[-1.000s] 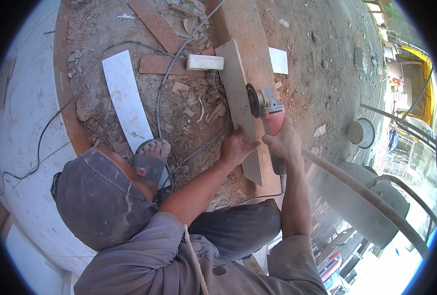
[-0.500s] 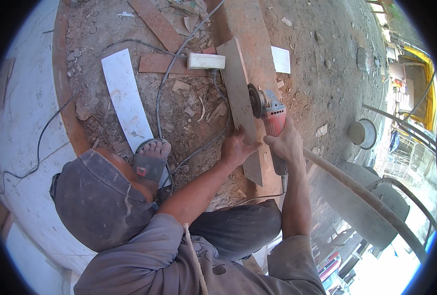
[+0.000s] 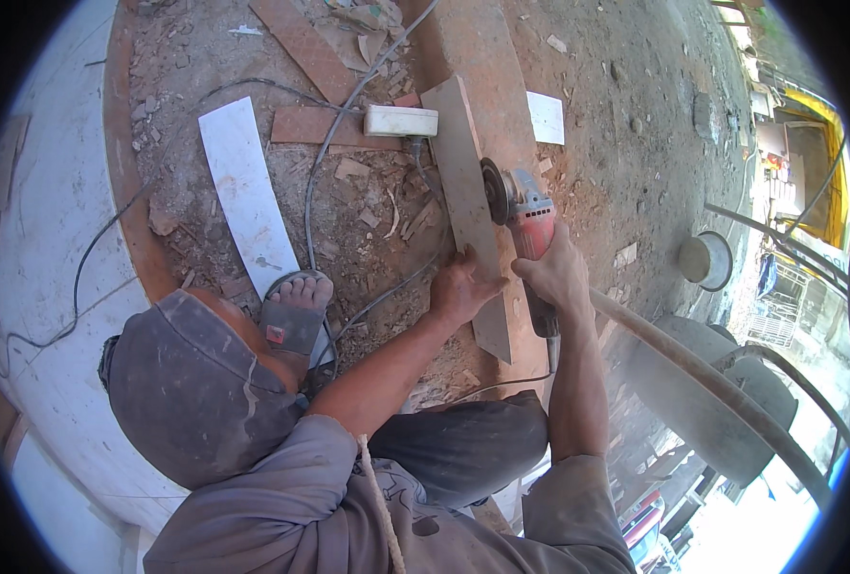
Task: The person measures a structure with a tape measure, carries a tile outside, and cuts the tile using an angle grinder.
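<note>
My right hand [image 3: 557,277] is wrapped round the body of a red and grey angle grinder [image 3: 533,230]. The grinder's disc [image 3: 495,191] stands against the right edge of a long, narrow greyish tile strip [image 3: 465,187]. That strip leans at a slant along a reddish concrete ledge [image 3: 487,57]. Lower down on the same strip, my left hand [image 3: 463,292] grips it, thumb pointing toward the grinder. Part of the grinder's handle is covered by my right hand, and its cord drops from the lower end beside my forearm.
A white socket box [image 3: 401,121] with cables lies left of the strip. A white tile strip [image 3: 243,182] rests near my sandalled foot [image 3: 296,311]. Brown tile pieces [image 3: 315,126] and rubble cover the ground. To the right are a bucket [image 3: 705,260], a long pole [image 3: 683,354] and a wheelbarrow [image 3: 731,402].
The grinder has shifted very slightly toward me along the strip's edge. Both hands keep their grips.
</note>
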Tool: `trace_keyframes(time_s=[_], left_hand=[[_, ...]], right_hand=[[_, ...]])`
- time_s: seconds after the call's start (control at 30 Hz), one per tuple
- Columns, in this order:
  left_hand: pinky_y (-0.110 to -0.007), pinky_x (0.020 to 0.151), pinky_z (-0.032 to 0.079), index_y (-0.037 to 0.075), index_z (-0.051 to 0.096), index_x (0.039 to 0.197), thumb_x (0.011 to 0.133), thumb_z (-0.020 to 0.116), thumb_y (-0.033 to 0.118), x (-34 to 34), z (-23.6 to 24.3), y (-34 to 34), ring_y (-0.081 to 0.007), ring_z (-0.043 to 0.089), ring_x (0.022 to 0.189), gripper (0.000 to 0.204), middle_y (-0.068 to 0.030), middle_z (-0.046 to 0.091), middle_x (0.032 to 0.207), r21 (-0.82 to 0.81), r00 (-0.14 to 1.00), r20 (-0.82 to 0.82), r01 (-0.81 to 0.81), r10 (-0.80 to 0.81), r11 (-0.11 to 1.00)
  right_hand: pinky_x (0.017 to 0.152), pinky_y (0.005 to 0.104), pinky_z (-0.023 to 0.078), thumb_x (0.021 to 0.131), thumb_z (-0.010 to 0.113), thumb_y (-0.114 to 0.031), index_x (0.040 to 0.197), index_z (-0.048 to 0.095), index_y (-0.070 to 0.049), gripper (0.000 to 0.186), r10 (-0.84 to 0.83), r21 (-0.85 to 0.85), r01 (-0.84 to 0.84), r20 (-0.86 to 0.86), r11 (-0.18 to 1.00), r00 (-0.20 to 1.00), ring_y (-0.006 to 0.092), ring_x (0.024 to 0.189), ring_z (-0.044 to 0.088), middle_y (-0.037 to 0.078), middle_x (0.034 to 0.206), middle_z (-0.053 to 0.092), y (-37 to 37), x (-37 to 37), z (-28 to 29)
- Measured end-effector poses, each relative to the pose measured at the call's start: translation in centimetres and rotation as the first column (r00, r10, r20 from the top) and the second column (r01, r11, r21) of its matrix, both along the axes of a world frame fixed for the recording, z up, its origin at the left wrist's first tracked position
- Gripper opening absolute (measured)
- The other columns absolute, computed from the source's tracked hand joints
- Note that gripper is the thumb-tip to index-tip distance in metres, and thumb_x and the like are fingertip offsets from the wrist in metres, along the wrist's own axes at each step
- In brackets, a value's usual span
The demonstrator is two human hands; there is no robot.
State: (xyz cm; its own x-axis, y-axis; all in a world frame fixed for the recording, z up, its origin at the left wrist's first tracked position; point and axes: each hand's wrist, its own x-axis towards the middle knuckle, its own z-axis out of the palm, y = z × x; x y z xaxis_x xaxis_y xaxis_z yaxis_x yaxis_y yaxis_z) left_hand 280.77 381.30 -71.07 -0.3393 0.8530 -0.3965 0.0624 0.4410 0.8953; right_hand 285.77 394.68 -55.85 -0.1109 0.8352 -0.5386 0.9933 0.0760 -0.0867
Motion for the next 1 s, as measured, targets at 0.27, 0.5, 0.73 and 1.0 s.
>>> trace_keyframes(time_s=[0.27, 0.5, 0.73, 1.0], left_hand=[[-0.038, 0.085, 0.055, 0.006, 0.061, 0.125, 0.074, 0.083, 0.043, -0.3, 0.7, 0.2, -0.0313, 0.07, 0.1, 0.067, -0.0156, 0.072, 0.109, -0.054, 0.999, 0.03, 0.032, -0.03, 0.998], [-0.037, 0.084, 0.055, 0.007, 0.062, 0.123, 0.075, 0.084, 0.041, 0.3, -0.2, 0.2, -0.0305, 0.07, 0.099, 0.063, -0.0143, 0.072, 0.11, -0.024, 1.0, 0.002, 0.014, -0.014, 1.0], [-0.039, 0.081, 0.055, 0.005, 0.061, 0.124, 0.075, 0.083, 0.043, -0.6, 1.0, 0.3, -0.0314, 0.071, 0.096, 0.066, -0.0154, 0.072, 0.107, -0.062, 0.999, 0.027, 0.048, -0.046, 0.997], [-0.039, 0.081, 0.055, 0.005, 0.061, 0.124, 0.076, 0.082, 0.041, 0.1, 0.0, 0.1, -0.0327, 0.07, 0.096, 0.064, -0.0161, 0.072, 0.108, -0.001, 0.999, -0.031, 0.022, -0.022, 1.0]], right_hand=[[0.087, 0.0485, 0.05, 0.062, 0.072, -0.028, 0.119, 0.051, 0.004, 0.069, 0.027, -0.001, -0.027, 0.002, 1.0, 1.0, 0.0462, 0.098, 0.066, 0.029, 0.1, 0.068, 0.0, 0.3, 0.4], [0.086, 0.0488, 0.05, 0.062, 0.072, -0.028, 0.117, 0.051, 0.004, 0.067, 0.018, -0.004, -0.017, 0.011, 1.0, 1.0, 0.0467, 0.097, 0.065, 0.03, 0.1, 0.067, 0.2, 0.3, 0.2], [0.087, 0.049, 0.05, 0.064, 0.073, -0.027, 0.112, 0.049, 0.004, 0.062, 0.055, -0.009, -0.055, -0.006, 0.998, 0.998, 0.0461, 0.097, 0.066, 0.029, 0.097, 0.068, 0.6, -0.2, 0.5], [0.087, 0.0491, 0.051, 0.064, 0.073, -0.028, 0.112, 0.049, 0.004, 0.062, 0.065, -0.017, -0.065, 0.038, 0.998, 0.997, 0.0458, 0.097, 0.066, 0.028, 0.097, 0.068, 0.6, -0.3, 0.4]])
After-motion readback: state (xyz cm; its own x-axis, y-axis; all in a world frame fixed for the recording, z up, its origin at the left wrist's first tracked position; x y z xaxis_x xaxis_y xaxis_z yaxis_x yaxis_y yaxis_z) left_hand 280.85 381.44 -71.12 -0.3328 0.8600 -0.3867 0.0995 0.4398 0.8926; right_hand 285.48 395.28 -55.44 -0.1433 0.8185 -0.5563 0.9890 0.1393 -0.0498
